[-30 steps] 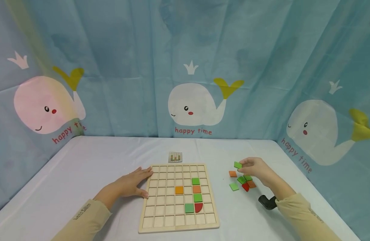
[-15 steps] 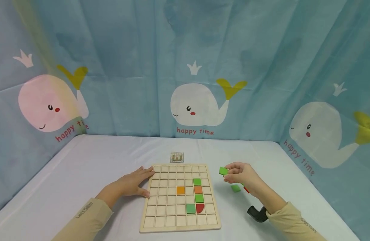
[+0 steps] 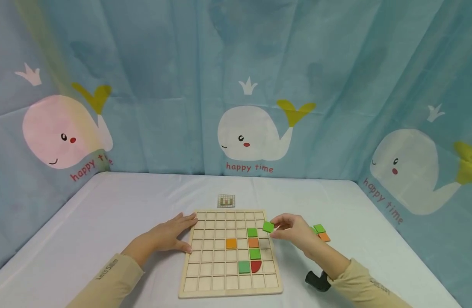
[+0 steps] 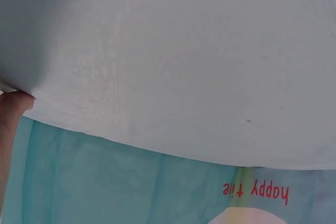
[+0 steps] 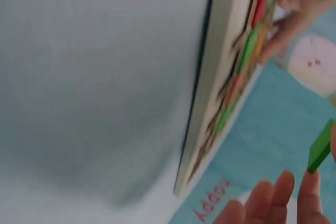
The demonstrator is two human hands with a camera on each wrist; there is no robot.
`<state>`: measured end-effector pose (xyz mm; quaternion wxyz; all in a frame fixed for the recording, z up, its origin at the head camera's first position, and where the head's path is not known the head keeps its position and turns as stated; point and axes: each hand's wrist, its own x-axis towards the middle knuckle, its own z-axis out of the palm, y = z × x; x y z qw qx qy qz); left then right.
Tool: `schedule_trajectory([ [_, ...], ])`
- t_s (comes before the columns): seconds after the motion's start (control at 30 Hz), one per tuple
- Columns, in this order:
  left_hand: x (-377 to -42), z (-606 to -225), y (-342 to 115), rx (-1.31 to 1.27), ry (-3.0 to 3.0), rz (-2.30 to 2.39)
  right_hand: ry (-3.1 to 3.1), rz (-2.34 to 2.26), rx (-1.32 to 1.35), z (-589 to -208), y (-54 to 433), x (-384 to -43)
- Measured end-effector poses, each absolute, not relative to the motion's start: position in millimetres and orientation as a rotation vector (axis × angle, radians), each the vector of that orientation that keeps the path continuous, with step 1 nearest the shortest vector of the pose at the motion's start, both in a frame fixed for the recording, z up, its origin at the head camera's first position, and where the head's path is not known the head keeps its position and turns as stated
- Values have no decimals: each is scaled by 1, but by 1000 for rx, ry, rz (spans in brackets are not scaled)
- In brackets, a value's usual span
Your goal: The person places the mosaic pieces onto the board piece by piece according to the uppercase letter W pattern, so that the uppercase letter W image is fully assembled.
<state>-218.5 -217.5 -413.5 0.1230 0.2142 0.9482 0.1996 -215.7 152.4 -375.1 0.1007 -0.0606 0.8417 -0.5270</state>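
A wooden grid board (image 3: pixel 213 270) lies on the table, its cells partly filled with green and orange square tiles and a red quarter-round tile (image 3: pixel 255 266). My left hand (image 3: pixel 167 234) rests along the board's left edge, fingers straight and thumb spread. Pinched between thumb and fingers of my right hand (image 3: pixel 293 231) is a green square tile (image 3: pixel 268 226), held over the board's right edge near the upper rows. The right wrist view shows this green tile (image 5: pixel 321 147) at the fingertips, partly cut off by the frame.
Loose green and orange tiles (image 3: pixel 324 236) lie right of the board, partly hidden behind my right hand. A small pattern card (image 3: pixel 226 201) sits beyond the board's far edge. A black device (image 3: pixel 318 281) is at my right wrist. A whale-printed curtain (image 3: pixel 163 128) closes off the back.
My right hand has carried the green tile leftward from the loose tile pile to the board's right edge. My left hand stays at the board's left edge.
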Motion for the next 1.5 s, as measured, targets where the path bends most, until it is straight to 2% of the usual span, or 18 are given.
schedule_trajectory([
  [0.33,-220,-413,-218,654,2769,573,2525,-1441,-179,-387,124,-206],
  [0.63,-219,-413,-218,665,2776,571,2513,-1318,-576,-400,106,-204],
  [0.8,-218,-410,-217,672,2773,579,2498,-1300,-679,-402,94,-205],
  [1.5,-217,-412,-216,655,2770,583,2625,-1013,-702,-409,73,-206],
])
